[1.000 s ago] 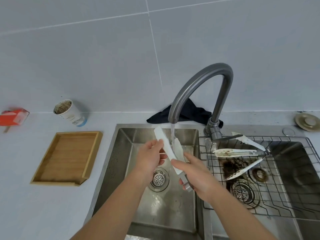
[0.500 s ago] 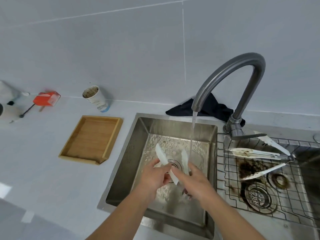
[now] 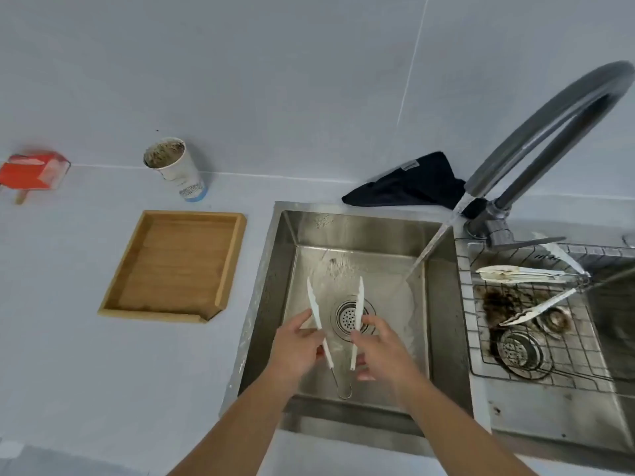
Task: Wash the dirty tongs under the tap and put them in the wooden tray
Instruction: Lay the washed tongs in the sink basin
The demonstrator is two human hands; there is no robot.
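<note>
Above the sink (image 3: 443,304) drain we hold the white tongs (image 3: 319,321) spread: left hand (image 3: 297,350) pinching one arm, right hand (image 3: 376,348) the other, probably to shed water; wooden tray (image 3: 178,266) waits left.

This is a kitchen, shown by the stainless-steel sink (image 3: 357,231) with a round drain strainer (image 3: 351,316), sunk into a pale surface (image 3: 86,372) below a tiled wall (image 3: 275,80). A curved grey tap (image 3: 536,132) runs water into the sink. Right of the sink, a second basin holds a wire rack (image 3: 536,324) carrying dirty tongs (image 3: 522,274).
</note>
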